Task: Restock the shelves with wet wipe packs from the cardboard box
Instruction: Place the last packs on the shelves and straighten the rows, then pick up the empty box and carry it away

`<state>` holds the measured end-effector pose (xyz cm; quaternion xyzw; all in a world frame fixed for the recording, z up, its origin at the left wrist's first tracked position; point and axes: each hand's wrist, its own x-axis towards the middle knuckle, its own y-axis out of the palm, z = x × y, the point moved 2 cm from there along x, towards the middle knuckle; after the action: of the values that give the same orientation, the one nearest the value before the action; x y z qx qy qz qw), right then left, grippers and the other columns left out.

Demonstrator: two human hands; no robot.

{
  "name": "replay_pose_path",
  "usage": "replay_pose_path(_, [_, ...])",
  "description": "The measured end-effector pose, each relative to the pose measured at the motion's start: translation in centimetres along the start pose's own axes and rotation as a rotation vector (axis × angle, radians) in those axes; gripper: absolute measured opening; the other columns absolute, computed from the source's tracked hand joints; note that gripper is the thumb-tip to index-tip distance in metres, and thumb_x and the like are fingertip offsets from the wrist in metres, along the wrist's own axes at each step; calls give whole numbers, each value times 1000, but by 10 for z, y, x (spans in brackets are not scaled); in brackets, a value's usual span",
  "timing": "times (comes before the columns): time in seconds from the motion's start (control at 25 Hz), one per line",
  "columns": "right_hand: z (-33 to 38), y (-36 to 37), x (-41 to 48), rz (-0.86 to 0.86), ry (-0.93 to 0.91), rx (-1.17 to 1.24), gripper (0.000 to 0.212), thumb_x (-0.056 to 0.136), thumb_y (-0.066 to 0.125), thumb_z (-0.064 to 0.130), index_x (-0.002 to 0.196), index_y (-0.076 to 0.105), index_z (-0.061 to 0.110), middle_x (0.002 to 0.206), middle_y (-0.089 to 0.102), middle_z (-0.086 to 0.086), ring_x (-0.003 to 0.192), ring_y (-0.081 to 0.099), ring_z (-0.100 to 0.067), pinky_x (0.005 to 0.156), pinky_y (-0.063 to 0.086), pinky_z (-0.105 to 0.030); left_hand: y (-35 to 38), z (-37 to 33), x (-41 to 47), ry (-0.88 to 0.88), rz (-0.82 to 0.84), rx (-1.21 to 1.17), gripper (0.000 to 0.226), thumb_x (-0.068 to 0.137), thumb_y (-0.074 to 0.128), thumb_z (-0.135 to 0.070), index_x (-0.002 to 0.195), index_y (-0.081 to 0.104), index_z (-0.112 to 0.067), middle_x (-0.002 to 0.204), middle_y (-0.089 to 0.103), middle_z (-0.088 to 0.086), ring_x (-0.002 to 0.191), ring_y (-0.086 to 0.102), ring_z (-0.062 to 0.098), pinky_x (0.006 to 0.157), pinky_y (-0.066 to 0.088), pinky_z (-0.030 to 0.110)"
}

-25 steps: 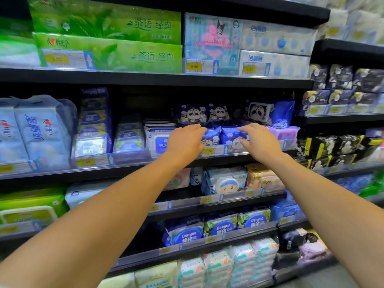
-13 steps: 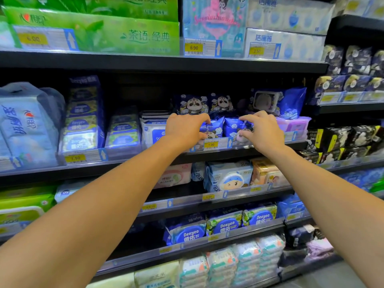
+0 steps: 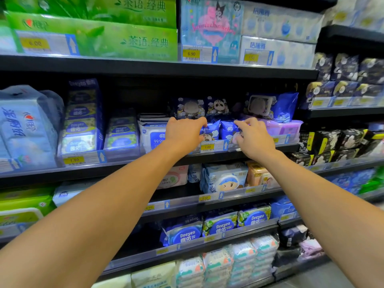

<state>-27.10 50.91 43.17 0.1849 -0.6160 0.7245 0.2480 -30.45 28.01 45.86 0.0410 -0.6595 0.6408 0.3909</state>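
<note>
**What you can't really make out on this shelf**

The left hand (image 3: 182, 136) sits right over a pack, so whatever's under its fingers is hidden, and I can't tell if it's gripping or just resting. Same deal with the right hand (image 3: 254, 138): its knuckles cover the lower half of the small blue packs (image 3: 227, 129).

The price tag (image 3: 207, 146) between the two sets of fingertips has fine print too tiny to read. The panda packs (image 3: 217, 107) just behind the fingers are smeared.

The white tissue bundle (image 3: 22, 125), far left of the left fingers, is chopped by the frame edge.
</note>
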Motion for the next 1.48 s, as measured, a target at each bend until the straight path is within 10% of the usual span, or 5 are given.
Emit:
replay_pose_path(0.24, [18,-25,-33,34,-27,-101,65,103,50,38,162,25,28,166,27,-12,151,22,-36,110,42,-56,-22,5,-38,41,10,92,76,98,60,-55,162,25,-33,172,23,3,160,15,27,126,20,58])
replay_pose_path(0.92, [182,-68,-273,134,-255,-12,75,99,59,45,163,23,30,170,19,-9,155,19,-33,117,36,-55,-105,52,-379,-145,160,132,79,102,55,-56,166,15,-34,175,8,3,162,5,29,128,15,57])
replay_pose_path(1.48, [186,113,-445,564,-118,-4,79,96,59,47,163,18,35,170,15,-7,154,19,-33,114,36,-53,34,104,-586,-377,540,25,79,103,49,-57,166,8,-34,175,3,3,162,1,29,128,11,55])
